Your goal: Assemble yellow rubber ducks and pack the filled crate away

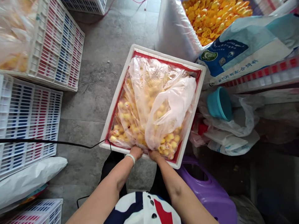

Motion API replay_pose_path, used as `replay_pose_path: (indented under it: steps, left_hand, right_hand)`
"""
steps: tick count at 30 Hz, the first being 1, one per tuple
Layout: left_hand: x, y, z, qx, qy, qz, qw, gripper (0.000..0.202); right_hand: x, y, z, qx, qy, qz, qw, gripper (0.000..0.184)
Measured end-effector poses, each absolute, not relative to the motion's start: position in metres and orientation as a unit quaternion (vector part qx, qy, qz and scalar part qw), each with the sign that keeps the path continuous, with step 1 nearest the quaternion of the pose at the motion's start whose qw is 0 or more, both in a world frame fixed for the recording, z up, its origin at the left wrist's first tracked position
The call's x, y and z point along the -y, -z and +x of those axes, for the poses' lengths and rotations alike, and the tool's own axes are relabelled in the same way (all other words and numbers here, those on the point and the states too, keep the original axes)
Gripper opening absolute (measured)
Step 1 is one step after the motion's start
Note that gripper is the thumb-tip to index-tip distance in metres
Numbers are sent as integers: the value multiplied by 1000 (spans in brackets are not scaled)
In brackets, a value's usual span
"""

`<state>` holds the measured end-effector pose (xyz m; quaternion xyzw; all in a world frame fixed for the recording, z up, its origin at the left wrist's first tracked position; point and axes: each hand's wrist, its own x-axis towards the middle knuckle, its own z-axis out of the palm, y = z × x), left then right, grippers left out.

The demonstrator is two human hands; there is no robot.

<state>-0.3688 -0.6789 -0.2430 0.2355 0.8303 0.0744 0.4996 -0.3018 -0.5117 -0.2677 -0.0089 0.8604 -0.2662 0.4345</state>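
Note:
A white crate (pixel 202 88) with a red lining stands on the floor in front of me. Inside it lies a clear plastic bag (pixel 174 105) full of small yellow pieces, its loose top folded over to the right. My left hand (pixel 136 152), a pale bracelet on its wrist, is closed on the bag at the crate's near rim. Right beside it, my right hand (pixel 154 155) is also closed on the bag's near edge. The fingertips of both hands are mostly hidden by the plastic.
White slatted crates (pixel 59 46) are stacked at the left, with a black cable (pixel 77 143) crossing towards me. To the upper right, a lined bin (pixel 179 34) holds orange-yellow pieces. A teal tub (pixel 216 104) and a purple plastic stool (pixel 207 189) stand at the right.

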Motion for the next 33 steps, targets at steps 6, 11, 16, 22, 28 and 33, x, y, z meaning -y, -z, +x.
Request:
replay_pose_path:
  steps: [6, 11, 16, 22, 28, 33]
  left_hand:
    - [710, 196, -364, -846, -137, 309, 413, 26]
    - [756, 178, -356, -858, -159, 323, 366, 36]
    - [755, 186, -379, -881, -175, 301, 322, 34]
    - [703, 191, -420, -910, -206, 255, 252, 48]
    - [730, 183, -402, -904, -230, 224, 282, 33]
    - [789, 182, -421, -949, -197, -20, 245, 38]
  right_hand:
    - [467, 203, -281, -879, 289, 2, 380, 26]
    - [453, 169, -230, -908, 250, 33, 334, 15]
    - [428, 167, -268, -952, 232, 118, 161, 45]
    - [398, 160, -447, -965, 247, 69, -62, 77]
    - [380, 183, -422, -930, 316, 64, 175, 31]
    - [352, 183, -315, -905, 332, 219, 152, 43]
